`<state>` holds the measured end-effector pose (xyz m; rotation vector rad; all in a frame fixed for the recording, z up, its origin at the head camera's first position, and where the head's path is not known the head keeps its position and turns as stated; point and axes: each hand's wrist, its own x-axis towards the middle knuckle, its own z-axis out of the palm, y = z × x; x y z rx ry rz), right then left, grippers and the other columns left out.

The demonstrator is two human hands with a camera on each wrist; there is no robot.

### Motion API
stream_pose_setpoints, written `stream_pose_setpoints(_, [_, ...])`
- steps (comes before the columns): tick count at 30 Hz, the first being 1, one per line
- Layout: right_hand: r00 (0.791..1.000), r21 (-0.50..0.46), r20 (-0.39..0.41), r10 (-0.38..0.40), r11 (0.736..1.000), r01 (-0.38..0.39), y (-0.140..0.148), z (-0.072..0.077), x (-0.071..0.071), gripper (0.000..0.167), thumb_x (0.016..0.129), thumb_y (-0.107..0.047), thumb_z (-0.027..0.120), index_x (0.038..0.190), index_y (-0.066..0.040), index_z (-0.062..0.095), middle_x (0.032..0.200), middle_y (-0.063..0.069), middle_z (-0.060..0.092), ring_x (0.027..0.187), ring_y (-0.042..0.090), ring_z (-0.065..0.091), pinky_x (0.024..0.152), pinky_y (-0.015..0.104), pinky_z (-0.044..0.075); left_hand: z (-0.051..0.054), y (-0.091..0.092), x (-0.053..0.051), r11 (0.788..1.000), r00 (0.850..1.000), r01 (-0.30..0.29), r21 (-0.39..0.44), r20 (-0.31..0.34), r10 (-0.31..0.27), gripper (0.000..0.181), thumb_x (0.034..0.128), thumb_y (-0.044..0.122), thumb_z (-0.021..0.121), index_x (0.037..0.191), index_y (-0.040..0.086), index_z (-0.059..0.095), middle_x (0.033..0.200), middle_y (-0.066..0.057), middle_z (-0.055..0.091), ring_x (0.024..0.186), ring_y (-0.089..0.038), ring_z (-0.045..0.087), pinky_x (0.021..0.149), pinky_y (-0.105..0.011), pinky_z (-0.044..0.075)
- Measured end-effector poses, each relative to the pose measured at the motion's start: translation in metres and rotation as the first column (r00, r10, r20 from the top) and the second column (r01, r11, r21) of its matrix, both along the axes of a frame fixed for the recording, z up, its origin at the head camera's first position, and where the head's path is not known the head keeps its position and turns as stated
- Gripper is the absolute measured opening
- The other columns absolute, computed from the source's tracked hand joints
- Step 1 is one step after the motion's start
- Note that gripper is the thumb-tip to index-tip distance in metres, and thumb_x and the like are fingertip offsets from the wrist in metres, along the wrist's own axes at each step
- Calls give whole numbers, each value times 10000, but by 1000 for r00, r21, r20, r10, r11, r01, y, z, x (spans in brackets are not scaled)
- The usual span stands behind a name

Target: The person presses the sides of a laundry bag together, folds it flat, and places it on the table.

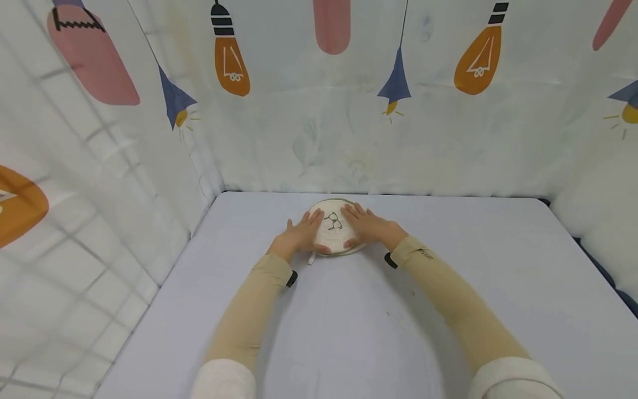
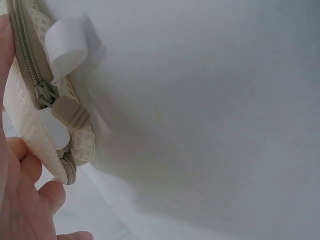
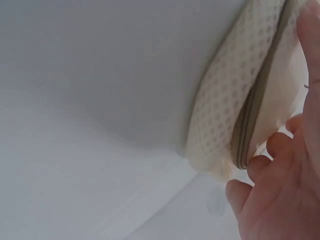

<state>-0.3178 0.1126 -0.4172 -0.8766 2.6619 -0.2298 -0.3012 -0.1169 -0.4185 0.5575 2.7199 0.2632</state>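
A round cream mesh zip bag (image 1: 335, 227) with a dark line drawing on top lies near the far edge of the table. My left hand (image 1: 301, 235) rests on its left side, fingers spread. On the right side lies my right hand (image 1: 371, 227), its fingers also extended over the top. The left wrist view shows the zipper (image 2: 30, 55) along the rim, with a beige pull tab (image 2: 71, 113) and a white fabric loop (image 2: 66, 46) beside it. In the right wrist view, the honeycomb mesh side (image 3: 220, 95) bulges below the zipper; the bag's far side is hidden.
A white-covered table (image 1: 359, 332) spreads out around the bag. Behind it hangs a white curtain (image 1: 319, 127) printed with lamps and bulbs, and another curtain (image 1: 99, 183) borders the left side. Dark items (image 1: 598, 266) show past the right edge.
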Motion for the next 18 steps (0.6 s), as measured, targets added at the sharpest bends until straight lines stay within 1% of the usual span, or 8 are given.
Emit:
stream_pose_setpoints(4, [999, 25, 35, 16, 1000, -17, -4, 3, -7, 1086, 960, -482, 690, 1626, 13, -10, 1686, 215, -84, 1535, 439, -69, 1227, 587, 61, 1, 0, -1, 1000, 1000, -2, 14, 18, 2, 1160, 889, 578, 732, 1653, 87, 10, 1716, -72, -44, 1557, -347, -33, 1155, -736, 35])
stream_pose_setpoints(7, [998, 34, 61, 27, 999, -29, -3, 1, -11, 1082, 970, -489, 673, 1627, -1, -34, 1686, 198, -112, 1536, 421, -94, 1228, 586, 44, 2, 2, -1, 1000, 999, -7, 10, 40, 7, 1156, 896, 566, 733, 1652, 79, 6, 1716, -79, -47, 1557, -345, -41, 1159, -730, 33])
stream_pose_setpoints(10, [996, 20, 86, 36, 999, -38, -1, -2, -14, 1053, 989, -481, 653, 1629, -7, -37, 1687, 197, -111, 1540, 402, -97, 1223, 603, 40, 4, 4, -3, 1000, 998, -15, -20, 65, 17, 1140, 915, 559, 714, 1649, 74, -10, 1714, -86, -64, 1556, -344, -57, 1168, -716, 30])
stream_pose_setpoints(13, [993, 4, 116, 39, 999, -39, 0, -2, -17, 1032, 1000, -474, 642, 1633, -21, -36, 1691, 189, -107, 1546, 379, -95, 1209, 640, 51, 7, 5, -4, 999, 996, -24, -32, 86, 27, 1125, 924, 553, 706, 1648, 66, -4, 1714, -97, -63, 1556, -349, -59, 1175, -705, 26])
stream_pose_setpoints(16, [989, -22, 141, 40, 999, -37, 0, -1, -18, 1023, 1001, -454, 652, 1634, -18, -24, 1691, 194, -99, 1547, 376, -94, 1192, 677, 53, 8, 5, -4, 999, 995, -28, -27, 91, 30, 1126, 920, 554, 709, 1648, 61, 6, 1714, -102, -55, 1555, -354, -56, 1177, -701, 19])
stream_pose_setpoints(18, [990, -24, 137, 44, 999, -41, 1, -1, -19, 1017, 1004, -453, 648, 1633, -15, -22, 1691, 197, -98, 1547, 377, -94, 1189, 682, 55, 7, 4, -4, 999, 996, -31, -20, 89, 32, 1139, 909, 563, 715, 1649, 64, 7, 1714, -99, -55, 1555, -353, -53, 1176, -702, 17])
